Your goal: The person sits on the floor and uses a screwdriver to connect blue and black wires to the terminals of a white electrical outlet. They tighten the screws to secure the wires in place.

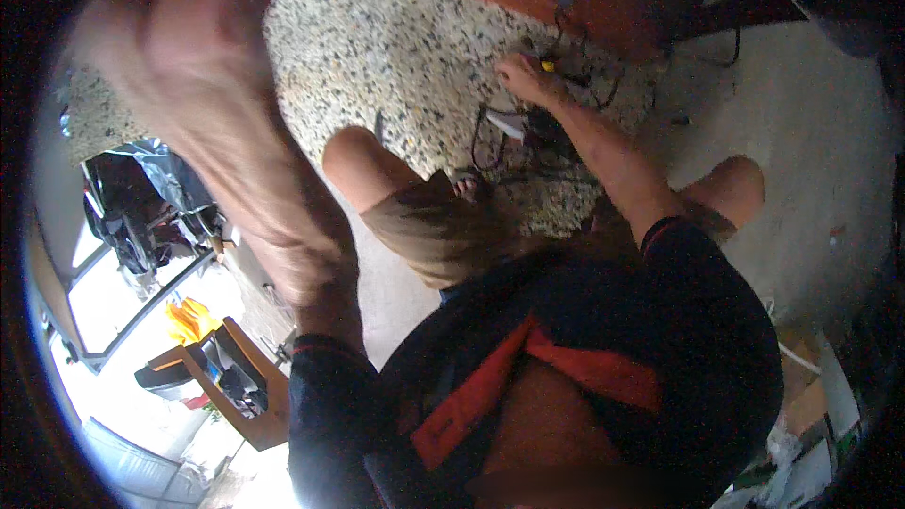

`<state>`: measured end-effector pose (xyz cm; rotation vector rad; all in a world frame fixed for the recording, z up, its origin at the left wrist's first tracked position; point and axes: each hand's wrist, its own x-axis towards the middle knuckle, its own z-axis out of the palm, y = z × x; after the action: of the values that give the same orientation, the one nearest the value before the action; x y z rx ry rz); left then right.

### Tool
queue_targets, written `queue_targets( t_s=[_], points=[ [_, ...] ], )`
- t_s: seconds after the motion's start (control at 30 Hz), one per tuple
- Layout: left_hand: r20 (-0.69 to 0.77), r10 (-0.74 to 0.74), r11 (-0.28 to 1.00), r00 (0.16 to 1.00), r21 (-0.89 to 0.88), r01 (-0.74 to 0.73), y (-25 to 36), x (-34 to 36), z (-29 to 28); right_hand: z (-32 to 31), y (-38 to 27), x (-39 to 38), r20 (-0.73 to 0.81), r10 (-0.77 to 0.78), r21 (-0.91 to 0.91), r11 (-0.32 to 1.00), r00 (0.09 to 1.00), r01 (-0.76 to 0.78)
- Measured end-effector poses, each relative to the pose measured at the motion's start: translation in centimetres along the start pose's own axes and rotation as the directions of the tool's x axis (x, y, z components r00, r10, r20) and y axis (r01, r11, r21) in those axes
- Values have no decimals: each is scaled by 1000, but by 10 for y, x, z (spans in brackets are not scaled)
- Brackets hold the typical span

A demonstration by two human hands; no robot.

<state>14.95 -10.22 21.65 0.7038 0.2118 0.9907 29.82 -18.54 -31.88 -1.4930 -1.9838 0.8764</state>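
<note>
Person crouched low over a speckled floor [396, 47], knees bent. Right hand [528, 75] reaches out to a tangle of black cables [528, 137] beside a wooden table leg [603, 0]; fingers curled down onto something small and yellow [548, 65], grip unclear. Left hand [179, 47] raised close to the camera, blurred, probably for balance; cannot tell whether its fingers are spread. White plug [509, 123] lies among the cables.

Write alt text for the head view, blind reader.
A seated person's right hand reaches down to a tangle of black cables and a small yellow object on a speckled floor. The left hand is raised near the camera, blurred.
</note>
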Motion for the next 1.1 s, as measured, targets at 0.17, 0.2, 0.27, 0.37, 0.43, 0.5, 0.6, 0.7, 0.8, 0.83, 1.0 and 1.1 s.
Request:
queue_targets(
  t_s=[0.17,0.2,0.27,0.37,0.43,0.5,0.6,0.7,0.8,0.83,1.0,1.1],
  points=[
    [6,-9,997,1000,-77,9,-4,7,20,8,-4,4,114,-128,-342,926,985,160],
    [-29,40,996,999,-75,-42,-8,6,26,6,-13,6,60,60,-95,994,996,-55],
    [-132,71,987,989,-136,-89,-13,6,40,-7,-36,9,77,80,-11,997,994,-79],
    [-99,41,949,994,-309,-70,-18,5,58,-44,-81,-3,-62,142,61,988,988,-138],
    [-104,21,889,994,-452,-66,-21,7,65,-84,-119,-19,-313,158,290,955,937,-64],
    [-35,-37,808,999,-589,9,-24,10,70,-143,-156,-38,-328,247,623,782,912,12],
    [-10,-4,781,1000,-624,-3,-29,16,74,-257,-219,-60,-451,236,686,709,861,165],
    [52,35,737,998,-676,9,-32,22,77,-370,-289,-72,-554,94,543,794,827,273],
    [95,51,707,994,-707,31,-31,24,81,-435,-360,-70,-636,-126,372,814,762,445],
    [93,38,690,995,-723,41,-29,25,82,-449,-381,-67,-629,-234,287,817,741,501],
    [32,85,705,996,-709,-37,-16,26,85,-459,-458,-44,-605,-425,157,765,673,625],
    [-6,107,757,994,-647,-85,-11,26,86,-466,-477,-31,-593,-389,191,782,705,593]
  ],
)
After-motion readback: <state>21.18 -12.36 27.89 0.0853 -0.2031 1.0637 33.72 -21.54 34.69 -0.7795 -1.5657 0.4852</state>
